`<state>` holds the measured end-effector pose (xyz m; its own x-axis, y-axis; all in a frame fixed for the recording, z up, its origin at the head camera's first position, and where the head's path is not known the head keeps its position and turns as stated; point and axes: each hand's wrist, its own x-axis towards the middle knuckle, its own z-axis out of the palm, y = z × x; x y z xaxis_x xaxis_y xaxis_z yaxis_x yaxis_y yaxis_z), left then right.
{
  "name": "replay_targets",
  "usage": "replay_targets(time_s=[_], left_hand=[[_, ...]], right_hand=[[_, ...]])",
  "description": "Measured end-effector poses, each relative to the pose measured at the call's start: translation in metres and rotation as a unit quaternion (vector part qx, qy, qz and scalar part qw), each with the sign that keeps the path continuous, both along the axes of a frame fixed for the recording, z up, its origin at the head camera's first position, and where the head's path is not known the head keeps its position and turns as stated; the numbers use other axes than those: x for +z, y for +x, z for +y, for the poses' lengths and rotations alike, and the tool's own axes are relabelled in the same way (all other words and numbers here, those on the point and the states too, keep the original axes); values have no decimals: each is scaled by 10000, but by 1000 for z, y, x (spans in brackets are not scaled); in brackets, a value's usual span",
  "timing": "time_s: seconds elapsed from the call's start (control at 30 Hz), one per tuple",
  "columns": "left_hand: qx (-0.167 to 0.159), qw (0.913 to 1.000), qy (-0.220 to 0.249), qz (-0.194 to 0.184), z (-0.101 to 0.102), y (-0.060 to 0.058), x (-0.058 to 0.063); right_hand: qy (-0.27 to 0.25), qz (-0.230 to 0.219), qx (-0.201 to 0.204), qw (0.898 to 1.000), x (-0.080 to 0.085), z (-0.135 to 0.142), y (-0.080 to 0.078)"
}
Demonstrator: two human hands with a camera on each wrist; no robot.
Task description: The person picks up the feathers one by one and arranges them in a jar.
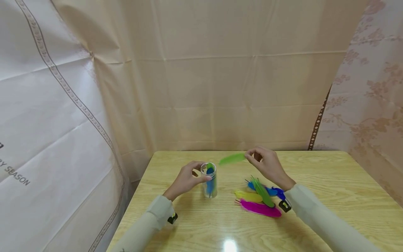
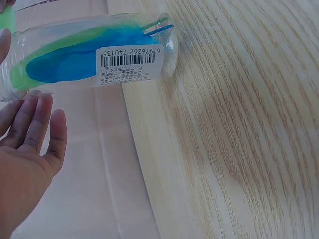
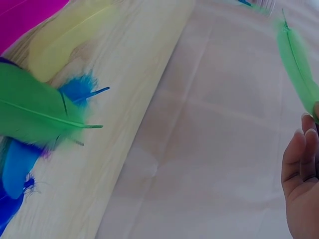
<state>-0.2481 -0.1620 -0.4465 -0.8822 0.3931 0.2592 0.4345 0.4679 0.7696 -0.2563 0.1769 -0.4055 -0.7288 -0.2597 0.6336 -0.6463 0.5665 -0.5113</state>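
A clear glass jar point(image 1: 215, 187) stands upright on the table, holding a blue feather point(image 2: 75, 62) and a green feather point(image 2: 30, 64), quills at its base. A barcode label point(image 2: 129, 62) is stuck on its side. My left hand point(image 1: 188, 178) grips the jar near the rim, thumb in front and fingers behind. Up to the right of the jar, my right hand point(image 1: 267, 164) pinches a light green feather point(image 1: 232, 159) by its broad end. That feather's quill points left toward the jar mouth, apart from it.
On the table point(image 1: 330, 196), right of the jar, lies a loose pile: a magenta feather point(image 1: 259, 209), a yellow feather point(image 1: 248, 196), a green feather point(image 1: 263, 194) and several blue ones. Cloth sheets point(image 1: 236, 87) hang behind the table and at both sides.
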Motion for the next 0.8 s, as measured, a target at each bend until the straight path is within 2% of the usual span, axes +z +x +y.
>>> replay_targets(time_s=[0.8], left_hand=[[71,9999,-44,-99,0,2,1]], right_hand=[[-9,248,628,9977,9,-30,-5]])
